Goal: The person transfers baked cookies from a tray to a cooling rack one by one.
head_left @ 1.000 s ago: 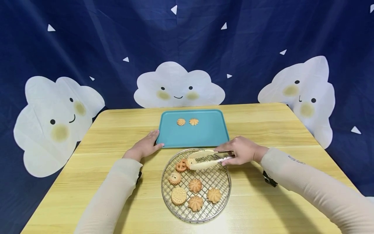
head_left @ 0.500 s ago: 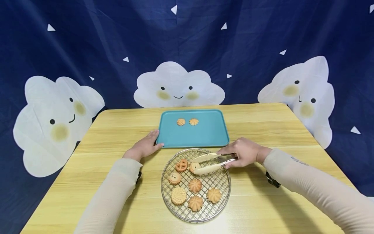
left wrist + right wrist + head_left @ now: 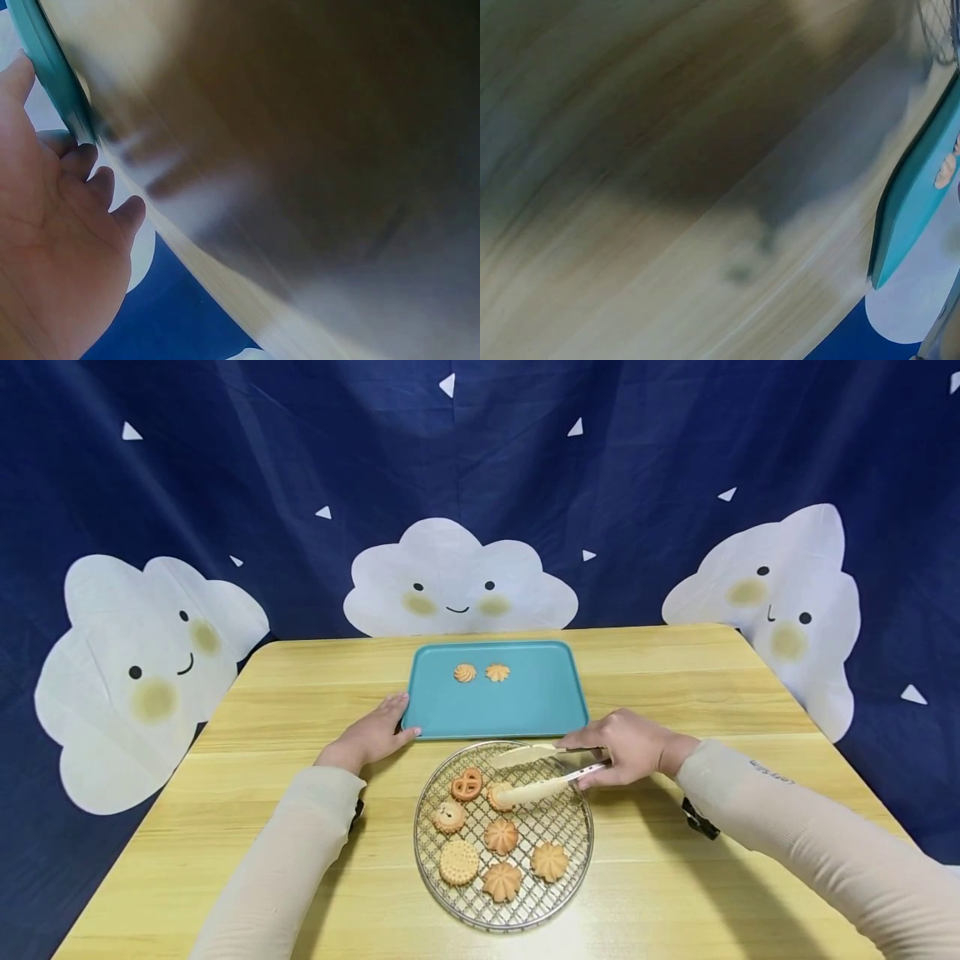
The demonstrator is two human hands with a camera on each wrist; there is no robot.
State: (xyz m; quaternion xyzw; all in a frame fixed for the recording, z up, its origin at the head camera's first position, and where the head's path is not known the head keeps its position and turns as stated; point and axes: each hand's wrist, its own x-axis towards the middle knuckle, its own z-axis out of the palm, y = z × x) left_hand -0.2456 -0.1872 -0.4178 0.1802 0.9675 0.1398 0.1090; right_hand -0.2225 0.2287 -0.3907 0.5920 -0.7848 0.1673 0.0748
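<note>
My right hand point(image 3: 626, 747) grips a pair of tongs point(image 3: 536, 792) with pale tips and a metal handle. The tong arms stand apart over the back of a round wire rack point(image 3: 525, 916). One tip overlaps a small round cookie point(image 3: 497, 796); the other is behind it, near the rack's rim. A pretzel-shaped cookie point(image 3: 467, 785) lies just left of that cookie. My left hand point(image 3: 367, 737) rests at the left front corner of a teal tray point(image 3: 495, 714), fingers along its side and thumb at the front edge. In the left wrist view, fingertips touch the tray's edge point(image 3: 56, 75).
Also on the rack are a pale round cookie point(image 3: 449, 817), a larger dotted biscuit point(image 3: 459, 862) and several flower-shaped cookies point(image 3: 502, 881). A swirl cookie point(image 3: 464, 672) and a flower-shaped cookie point(image 3: 497, 672) lie on the tray. A blue curtain point(image 3: 480, 460) hangs behind the wooden table point(image 3: 300, 693).
The tongs have spread from around the small round cookie and shifted a little right. That cookie now lies slightly further right and nearer, apart from the pretzel-shaped one. The left hand has stayed still.
</note>
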